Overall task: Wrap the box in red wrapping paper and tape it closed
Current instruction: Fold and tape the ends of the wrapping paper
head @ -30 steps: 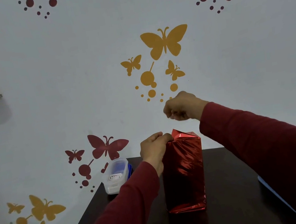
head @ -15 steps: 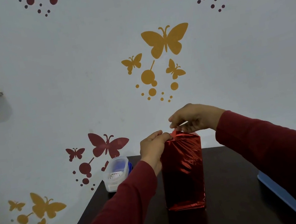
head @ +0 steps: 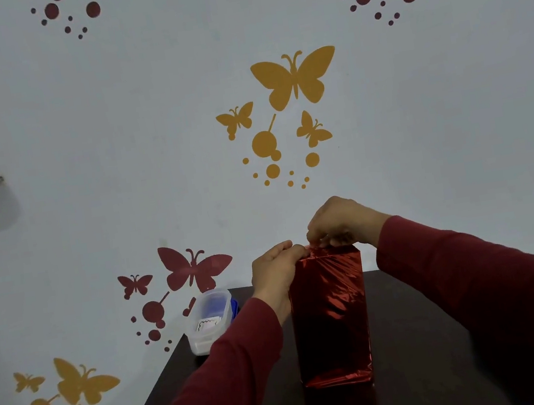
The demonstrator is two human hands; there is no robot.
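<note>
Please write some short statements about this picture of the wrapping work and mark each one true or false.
1. The tall box covered in shiny red foil paper stands upright on the dark table. True.
2. The right hand rests flat on the table. False: it is at the box's top edge, fingers curled on the paper.
3. The left hand touches the box's upper left corner. True.
4. The clear plastic container sits right of the box. False: it sits left, near the wall.
</note>
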